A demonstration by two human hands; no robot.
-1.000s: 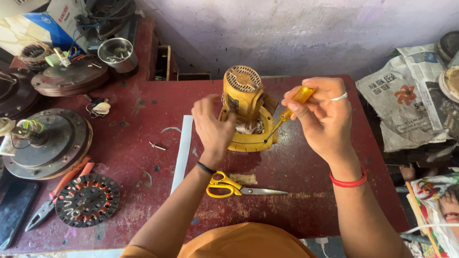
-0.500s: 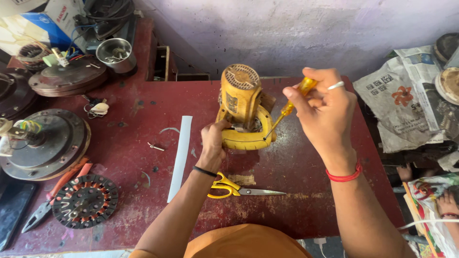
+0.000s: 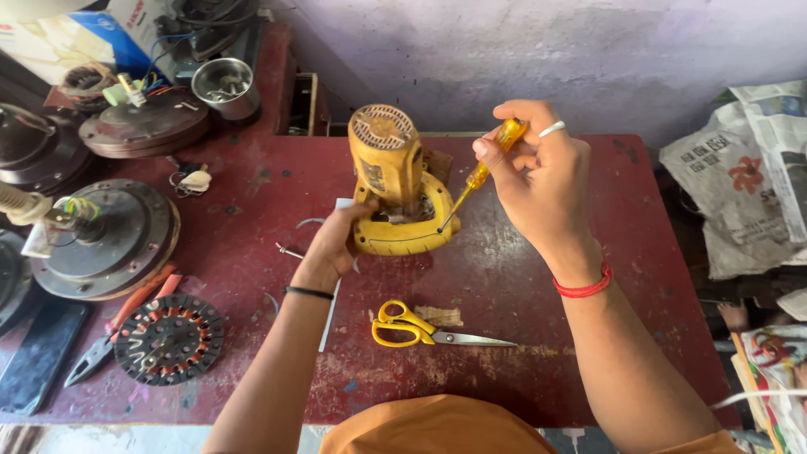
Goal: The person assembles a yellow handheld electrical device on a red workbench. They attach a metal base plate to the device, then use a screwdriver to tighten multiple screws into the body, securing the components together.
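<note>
A yellow power tool body [image 3: 393, 178] stands upright on the dark red table [image 3: 521, 277], its round vented end on top. My left hand [image 3: 332, 248] grips its lower left edge and steadies it. My right hand [image 3: 538, 181] holds a screwdriver with an amber handle [image 3: 496, 151]; the shaft slants down to the left and its tip meets the tool's base rim. A ring is on one finger and a red band is around that wrist.
Yellow-handled scissors [image 3: 420, 329] lie near the front edge. At the left sit a fan motor housing [image 3: 105, 240], a wound stator [image 3: 168, 339], red-handled pliers [image 3: 118, 324] and a steel cup [image 3: 225, 87]. Crumpled newspaper [image 3: 740, 176] lies at the right.
My left hand has dropped from the tool's upper side to its lower left edge. My right hand has risen slightly, and the screwdriver tip now sits at the base rim.
</note>
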